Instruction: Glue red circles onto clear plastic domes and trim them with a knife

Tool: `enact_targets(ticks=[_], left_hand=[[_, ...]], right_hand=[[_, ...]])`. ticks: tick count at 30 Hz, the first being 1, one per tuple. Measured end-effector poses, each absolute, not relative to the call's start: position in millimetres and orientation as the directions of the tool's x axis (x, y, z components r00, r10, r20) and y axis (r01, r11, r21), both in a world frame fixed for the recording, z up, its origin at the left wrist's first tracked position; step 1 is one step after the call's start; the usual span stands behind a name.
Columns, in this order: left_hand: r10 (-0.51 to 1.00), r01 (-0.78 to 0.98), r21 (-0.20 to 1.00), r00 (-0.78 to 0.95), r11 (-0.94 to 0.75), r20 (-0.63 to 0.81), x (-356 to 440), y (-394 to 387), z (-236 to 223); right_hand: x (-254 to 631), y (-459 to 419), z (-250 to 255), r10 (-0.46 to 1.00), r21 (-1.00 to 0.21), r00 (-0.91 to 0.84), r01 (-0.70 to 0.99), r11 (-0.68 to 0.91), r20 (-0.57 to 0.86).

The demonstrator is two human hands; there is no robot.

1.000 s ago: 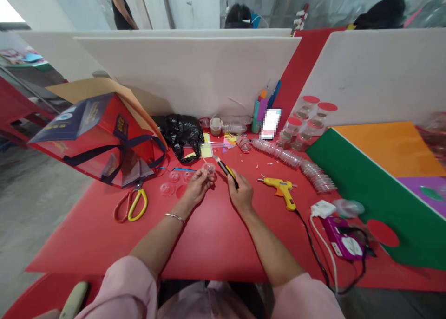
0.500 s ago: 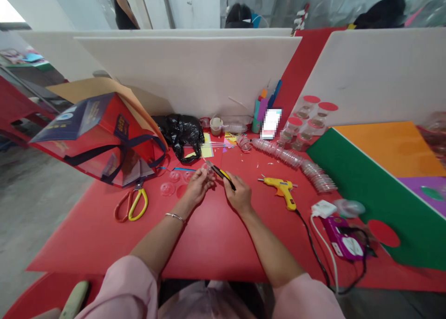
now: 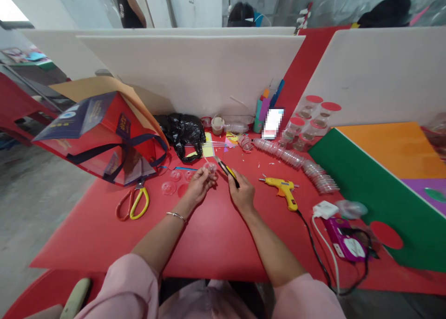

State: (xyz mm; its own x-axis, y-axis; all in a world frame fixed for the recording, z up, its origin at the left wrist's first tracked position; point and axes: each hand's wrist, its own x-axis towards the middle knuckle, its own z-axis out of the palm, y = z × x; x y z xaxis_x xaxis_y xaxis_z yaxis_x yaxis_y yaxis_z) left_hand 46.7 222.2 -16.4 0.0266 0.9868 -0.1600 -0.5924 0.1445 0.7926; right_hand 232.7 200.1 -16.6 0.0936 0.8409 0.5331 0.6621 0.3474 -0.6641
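Between the fingertips of my left hand (image 3: pixel 200 185) is a clear plastic dome lid (image 3: pixel 210 167). My right hand (image 3: pixel 241 192) grips a yellow and black utility knife (image 3: pixel 228 172), its blade tip pointing up and left, a little apart from the lid. Several more clear lids (image 3: pixel 169 187) lie on the red table just left of my left hand, along with a red disc (image 3: pixel 182 190). A yellow hot glue gun (image 3: pixel 281 187) rests on its side to the right of my right hand.
Scissors (image 3: pixel 134 203) and a red gift bag (image 3: pixel 101 138) lie at the left. A black plastic bag (image 3: pixel 183 133) sits at the back. Stacked clear cups (image 3: pixel 278 152) run toward the right, near red-topped cups (image 3: pixel 321 111). A power strip (image 3: pixel 344 240) with cords lies at front right.
The knife has moved right, away from the lid, with my right hand. The lid stays in my left hand and now shows more fully.
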Motion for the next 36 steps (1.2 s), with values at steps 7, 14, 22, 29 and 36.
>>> enact_targets(ticks=[7,14,22,29,36], left_hand=[[0.986,-0.62,0.771,0.022,0.145,-0.168,45.6,222.8,-16.6],[0.987,-0.61,0.78,0.024,0.142,-0.161,46.0,221.9,-15.4],[0.987,-0.596,0.789,0.043,0.148,-0.152,46.0,221.2,-14.3],[0.985,-0.652,0.747,-0.009,0.125,-0.173,46.6,224.0,-16.2],[0.984,-0.607,0.776,0.058,0.17,-0.17,45.5,219.8,-12.9]], right_hand=[[232.0,199.9,-16.6,0.85,-0.646,0.015,0.657,0.39,0.527],[232.3,199.7,-15.5,0.838,-0.664,0.064,0.643,0.381,0.542],[232.6,201.6,-17.1,0.855,-0.667,0.086,0.667,0.332,0.512],[232.3,198.8,-16.3,0.854,-0.627,-0.039,0.662,0.411,0.519],[231.2,202.3,-18.0,0.867,-0.635,0.074,0.712,0.3,0.493]])
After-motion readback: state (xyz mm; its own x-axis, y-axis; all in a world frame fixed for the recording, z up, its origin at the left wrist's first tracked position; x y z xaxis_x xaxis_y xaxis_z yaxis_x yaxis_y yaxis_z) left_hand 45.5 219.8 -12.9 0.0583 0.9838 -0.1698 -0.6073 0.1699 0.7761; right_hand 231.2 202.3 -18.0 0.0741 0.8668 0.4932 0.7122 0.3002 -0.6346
